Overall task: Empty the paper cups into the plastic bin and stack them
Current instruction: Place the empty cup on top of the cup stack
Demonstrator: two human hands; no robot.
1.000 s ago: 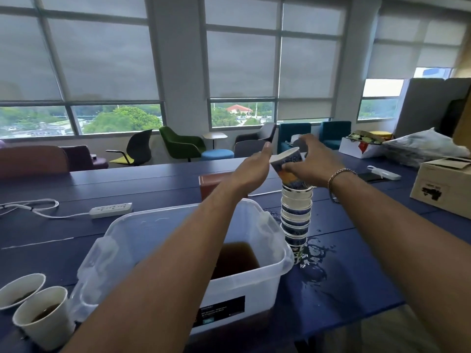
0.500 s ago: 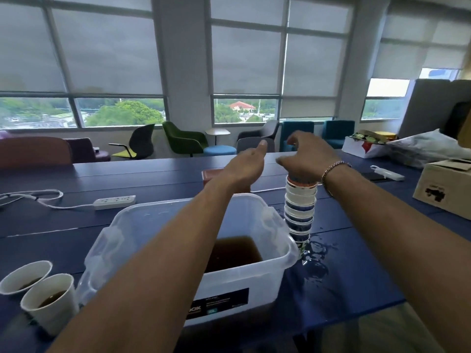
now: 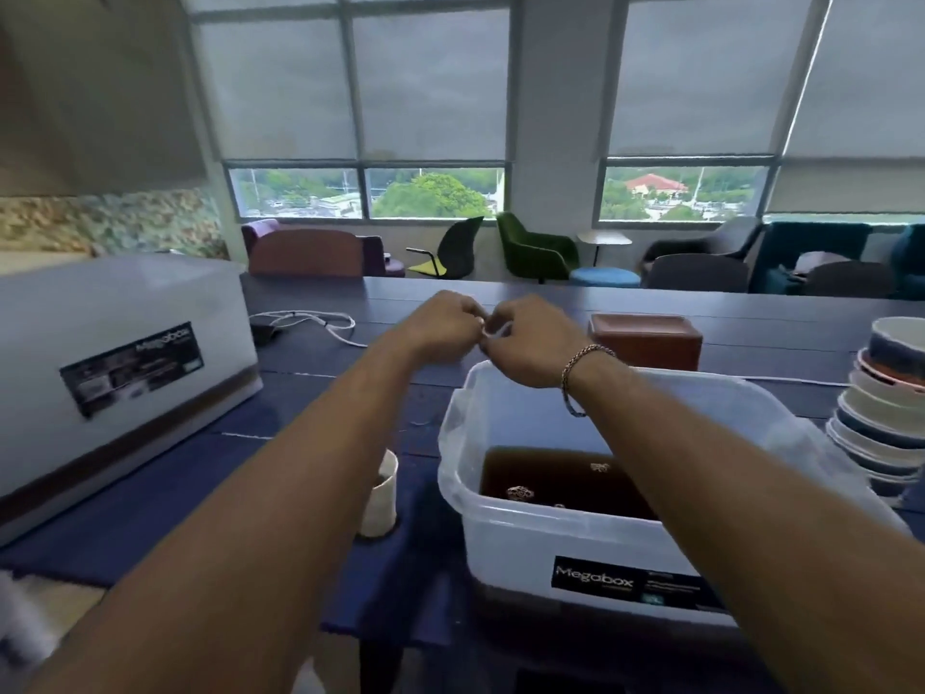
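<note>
Head camera: your left hand (image 3: 440, 327) and right hand (image 3: 533, 343) meet at the centre of the frame, above the far rim of the plastic bin (image 3: 525, 538). Both have their fingers curled in tight. A small white scrap (image 3: 493, 332) shows where the fingertips touch. It is blurred, so you may be pinching it, but I cannot tell which hand holds it or what it is. A bracelet (image 3: 580, 365) circles your right wrist.

The bin fills the lower right, with brown liquid (image 3: 550, 480) pooled inside. The stack of paper cups (image 3: 881, 418) stands at the right edge of the frame, just beside the bin. One more paper cup (image 3: 384, 493) stands left of the bin, half hidden by your left forearm.

On the blue table (image 3: 300, 393), a second Megabox bin (image 3: 125, 373) sits at the left. A brown box (image 3: 645, 340) lies behind the plastic bin, and a white cable (image 3: 320, 323) lies left of your hands.
</note>
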